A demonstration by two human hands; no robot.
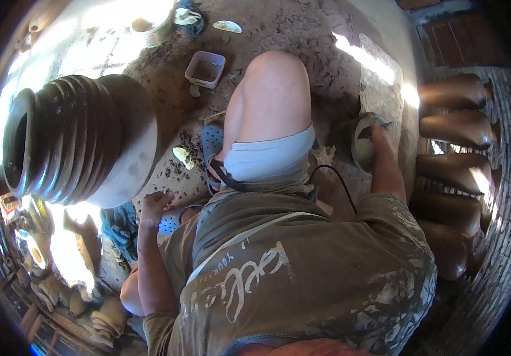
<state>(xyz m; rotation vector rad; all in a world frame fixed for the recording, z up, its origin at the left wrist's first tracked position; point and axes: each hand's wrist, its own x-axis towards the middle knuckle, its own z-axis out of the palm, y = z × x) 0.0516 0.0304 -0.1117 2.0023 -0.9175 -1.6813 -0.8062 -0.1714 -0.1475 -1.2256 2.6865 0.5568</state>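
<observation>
A large dark clay pot (72,139) with thick ridges lies tilted to my left, its dark mouth facing outward and its paler, smooth part toward me. My left hand (157,203) hangs beside my knee, a little right of that pot and apart from it. Its fingers are loosely spread and nothing shows in them. On the right my arm stretches out to a dark bucket (359,145). My right hand (380,133) is at its rim, partly inside, next to something small and blue-grey; its fingers are mostly hidden.
A square plastic tub (206,69) sits on the clay-smeared floor ahead, near a pale bucket (152,26). Several brown clay jars (454,127) line the right side. A dark teal cloth (120,228) lies at left, with stacked pottery (110,317) below. A black cord (341,178) curves beside me.
</observation>
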